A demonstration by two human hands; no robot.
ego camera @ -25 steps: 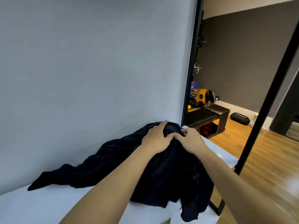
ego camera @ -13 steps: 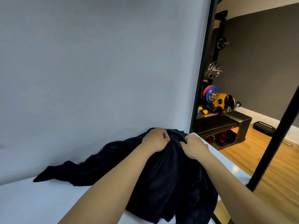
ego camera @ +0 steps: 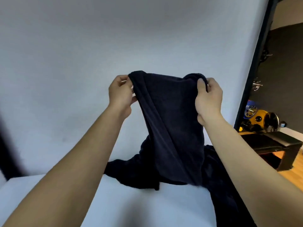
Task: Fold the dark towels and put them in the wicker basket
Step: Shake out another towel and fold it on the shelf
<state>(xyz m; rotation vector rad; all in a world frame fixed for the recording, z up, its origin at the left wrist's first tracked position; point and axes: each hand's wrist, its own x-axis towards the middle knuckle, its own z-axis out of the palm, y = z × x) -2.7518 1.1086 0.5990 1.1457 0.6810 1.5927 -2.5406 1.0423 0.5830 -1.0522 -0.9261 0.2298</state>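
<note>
Now the left hand (ego camera: pixel 121 94) and right hand (ego camera: pixel 209 97) pinch the towel (ego camera: pixel 172 125) up high. Its bottom drags the pile (ego camera: pixel 218 177) and could pull it off the desk (ego camera: pixel 131 208).

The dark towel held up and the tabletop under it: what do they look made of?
Dark towel: soft navy cloth, likely terry or velour; matte, fuzzy edges, drapes in loose folds. Tabletop: smooth white, faintly glossy, perhaps laminate; soft shading, no grain.
</note>
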